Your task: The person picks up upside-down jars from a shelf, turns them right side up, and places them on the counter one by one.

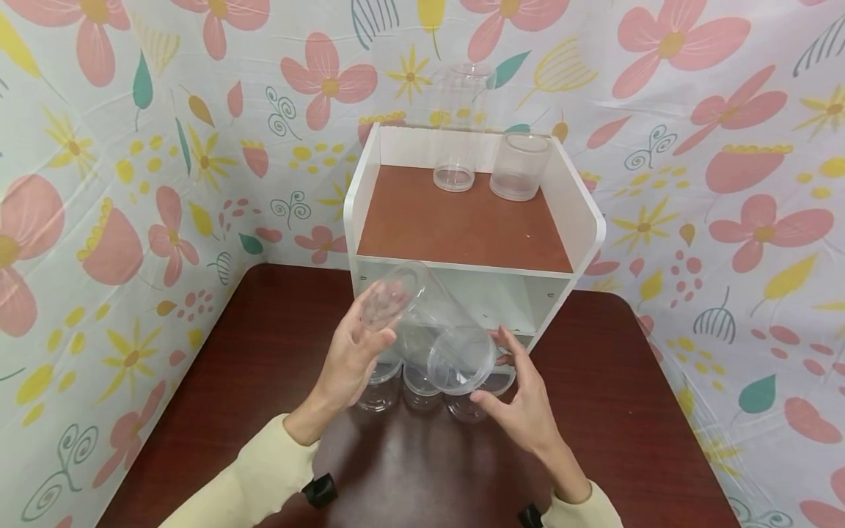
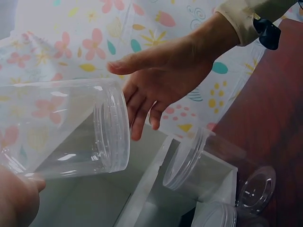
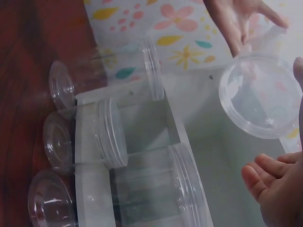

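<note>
A clear plastic jar (image 1: 432, 312) is tilted in the air in front of the shelf unit, its round clear lid (image 1: 462, 359) towards me. My left hand (image 1: 350, 356) grips it around the far, base end. Around the lid end my right hand (image 1: 528, 403) is spread, thumb below and fingers to the side. In the left wrist view a gap shows between the right fingers and the lid (image 2: 116, 125). Lower down, several lidded clear jars (image 3: 154, 184) stand on the table before the unit, partly hidden by the held jar.
A white shelf unit (image 1: 590, 227) with a brown top board (image 1: 455, 227) stands at the table's back. On that board are a tall clear jar (image 1: 455, 139) and a shorter one (image 1: 518, 172). Dark red table (image 1: 614, 411) extends on both sides; a flowered cloth hangs behind.
</note>
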`<state>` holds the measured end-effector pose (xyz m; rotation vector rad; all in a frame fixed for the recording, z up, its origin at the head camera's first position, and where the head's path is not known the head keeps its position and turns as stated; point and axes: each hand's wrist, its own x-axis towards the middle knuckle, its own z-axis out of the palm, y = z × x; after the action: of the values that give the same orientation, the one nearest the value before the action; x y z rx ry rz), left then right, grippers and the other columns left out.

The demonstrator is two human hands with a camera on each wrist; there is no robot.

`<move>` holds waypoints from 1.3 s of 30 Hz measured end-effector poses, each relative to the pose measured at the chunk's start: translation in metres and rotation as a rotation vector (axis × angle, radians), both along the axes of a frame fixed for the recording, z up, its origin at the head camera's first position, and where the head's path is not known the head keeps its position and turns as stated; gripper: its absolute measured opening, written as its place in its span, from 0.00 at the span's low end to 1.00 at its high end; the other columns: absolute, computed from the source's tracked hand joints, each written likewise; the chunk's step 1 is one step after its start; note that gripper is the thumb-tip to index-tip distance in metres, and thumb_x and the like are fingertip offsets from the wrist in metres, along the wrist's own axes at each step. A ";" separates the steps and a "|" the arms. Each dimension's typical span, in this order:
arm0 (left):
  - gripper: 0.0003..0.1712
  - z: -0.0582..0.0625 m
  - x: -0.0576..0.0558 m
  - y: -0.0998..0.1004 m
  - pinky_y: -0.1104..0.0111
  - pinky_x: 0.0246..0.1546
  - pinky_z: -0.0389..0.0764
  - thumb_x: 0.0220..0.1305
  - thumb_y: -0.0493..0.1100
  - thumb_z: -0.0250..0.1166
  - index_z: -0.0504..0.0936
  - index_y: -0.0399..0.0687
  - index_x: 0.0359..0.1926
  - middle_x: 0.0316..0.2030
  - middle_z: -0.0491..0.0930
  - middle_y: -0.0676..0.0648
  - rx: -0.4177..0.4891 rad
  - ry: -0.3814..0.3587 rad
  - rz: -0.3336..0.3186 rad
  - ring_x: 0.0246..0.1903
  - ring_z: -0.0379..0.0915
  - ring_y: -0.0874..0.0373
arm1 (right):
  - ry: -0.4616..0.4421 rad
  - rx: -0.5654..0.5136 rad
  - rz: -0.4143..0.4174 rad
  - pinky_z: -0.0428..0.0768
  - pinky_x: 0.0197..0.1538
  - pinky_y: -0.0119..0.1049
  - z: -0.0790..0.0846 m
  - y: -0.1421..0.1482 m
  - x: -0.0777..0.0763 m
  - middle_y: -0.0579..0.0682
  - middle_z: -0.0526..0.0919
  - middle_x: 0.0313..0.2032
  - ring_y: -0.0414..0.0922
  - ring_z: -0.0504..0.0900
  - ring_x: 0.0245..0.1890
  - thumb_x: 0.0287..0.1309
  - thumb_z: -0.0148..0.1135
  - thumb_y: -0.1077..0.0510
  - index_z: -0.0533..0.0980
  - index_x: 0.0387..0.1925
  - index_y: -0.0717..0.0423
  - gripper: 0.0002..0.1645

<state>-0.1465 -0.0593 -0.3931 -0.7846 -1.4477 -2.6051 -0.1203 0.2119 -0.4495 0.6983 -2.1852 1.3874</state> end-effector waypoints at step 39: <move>0.36 -0.004 0.007 -0.007 0.71 0.68 0.66 0.74 0.42 0.56 0.59 0.29 0.76 0.73 0.64 0.32 -0.368 -0.085 0.223 0.73 0.60 0.42 | -0.214 -0.226 0.139 0.81 0.55 0.32 -0.002 0.001 0.007 0.55 0.68 0.67 0.45 0.76 0.60 0.35 0.76 0.76 0.57 0.77 0.60 0.65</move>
<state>-0.1394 -0.0665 -0.3966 -0.5041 -1.9475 -2.2641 -0.1133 0.2129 -0.4512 0.6540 -2.1223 1.8225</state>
